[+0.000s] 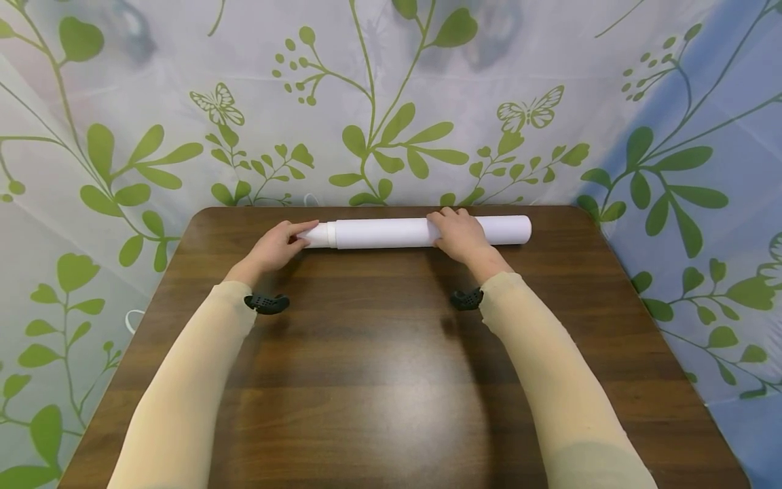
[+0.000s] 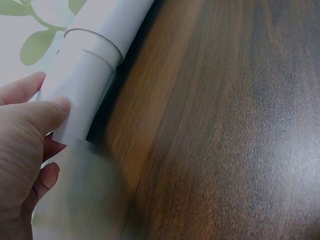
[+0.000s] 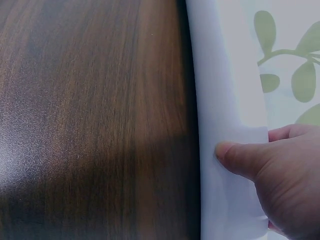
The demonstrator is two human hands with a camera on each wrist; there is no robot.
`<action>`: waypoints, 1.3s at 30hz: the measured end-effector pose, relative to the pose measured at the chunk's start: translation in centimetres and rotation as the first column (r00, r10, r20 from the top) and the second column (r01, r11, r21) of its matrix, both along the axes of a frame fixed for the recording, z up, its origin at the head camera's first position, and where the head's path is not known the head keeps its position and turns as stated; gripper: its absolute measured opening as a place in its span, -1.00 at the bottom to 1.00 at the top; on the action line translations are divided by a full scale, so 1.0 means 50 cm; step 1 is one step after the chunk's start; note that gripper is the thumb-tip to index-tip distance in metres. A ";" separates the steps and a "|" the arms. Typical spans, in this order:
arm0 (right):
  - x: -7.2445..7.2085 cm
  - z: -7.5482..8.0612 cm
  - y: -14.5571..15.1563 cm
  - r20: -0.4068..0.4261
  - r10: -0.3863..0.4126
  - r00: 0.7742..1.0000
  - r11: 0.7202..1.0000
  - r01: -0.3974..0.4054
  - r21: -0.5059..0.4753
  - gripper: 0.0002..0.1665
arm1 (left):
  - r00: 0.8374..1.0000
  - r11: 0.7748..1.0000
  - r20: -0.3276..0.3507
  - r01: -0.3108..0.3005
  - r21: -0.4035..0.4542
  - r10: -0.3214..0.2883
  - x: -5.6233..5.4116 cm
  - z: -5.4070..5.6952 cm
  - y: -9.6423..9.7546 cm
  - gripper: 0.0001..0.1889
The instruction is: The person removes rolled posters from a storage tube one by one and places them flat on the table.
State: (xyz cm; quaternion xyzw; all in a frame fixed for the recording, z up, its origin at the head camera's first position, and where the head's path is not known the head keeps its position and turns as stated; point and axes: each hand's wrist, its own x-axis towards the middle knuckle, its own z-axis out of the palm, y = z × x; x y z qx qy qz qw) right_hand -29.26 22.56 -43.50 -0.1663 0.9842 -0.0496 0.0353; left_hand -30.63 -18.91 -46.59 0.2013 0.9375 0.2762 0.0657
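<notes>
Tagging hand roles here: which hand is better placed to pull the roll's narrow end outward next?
Left, probably: the left grip pinches the narrow end, while the right grip holds the wide roll.

Right hand (image 3: 287,175) in a grip on a white roll (image 3: 227,95) along a brown wood-grain tabletop (image 3: 100,100)

And here's the white roll (image 1: 385,233), smooth and paper-like, a soft matt white along its length, with the narrower inner tube (image 2: 80,95) just as smooth! Beneath it, the tabletop (image 1: 342,380): brown wood grain, glossy enough to throw back a bright glare (up close, the finish turns finely pebbled). There's the backdrop (image 1: 244,41), thin cloth or plastic sheeting, hard to say which! And the sleeves (image 1: 177,394), matt fabric, meeting dark, perforated, plastic-looking wristbands (image 1: 267,303)!
</notes>
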 end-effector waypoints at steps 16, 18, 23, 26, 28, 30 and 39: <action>0.004 -0.005 0.003 -0.025 0.010 1.000 1.000 -0.010 0.000 -0.30 | 0.998 0.998 0.045 -0.047 0.035 0.045 0.003 0.004 -0.028 -0.43; 0.006 -0.004 0.002 -0.029 0.010 1.000 1.000 -0.010 0.001 -0.30 | 0.998 0.998 0.043 -0.049 0.038 0.047 0.003 0.005 -0.031 -0.43; 0.008 -0.002 0.001 -0.028 0.008 1.000 1.000 -0.008 -0.001 -0.30 | 0.998 0.998 0.042 -0.055 0.036 0.054 0.003 0.003 -0.040 -0.44; 0.011 0.000 0.001 -0.024 0.006 1.000 1.000 -0.006 -0.007 -0.30 | 0.997 0.998 0.046 -0.061 0.033 0.059 0.003 0.001 -0.047 -0.43; 0.012 0.002 0.000 -0.022 0.005 1.000 1.000 -0.005 -0.006 -0.30 | 0.997 0.997 0.046 -0.065 0.030 0.064 0.004 0.001 -0.051 -0.43; 0.013 0.003 0.000 -0.023 0.007 1.000 1.000 -0.007 -0.006 -0.30 | 0.997 0.997 0.043 -0.065 0.028 0.064 0.004 0.002 -0.054 -0.43; 0.011 0.001 0.000 -0.026 0.003 1.000 1.000 -0.003 -0.004 -0.29 | 0.997 0.997 0.035 -0.065 0.038 0.064 0.008 0.004 -0.069 -0.43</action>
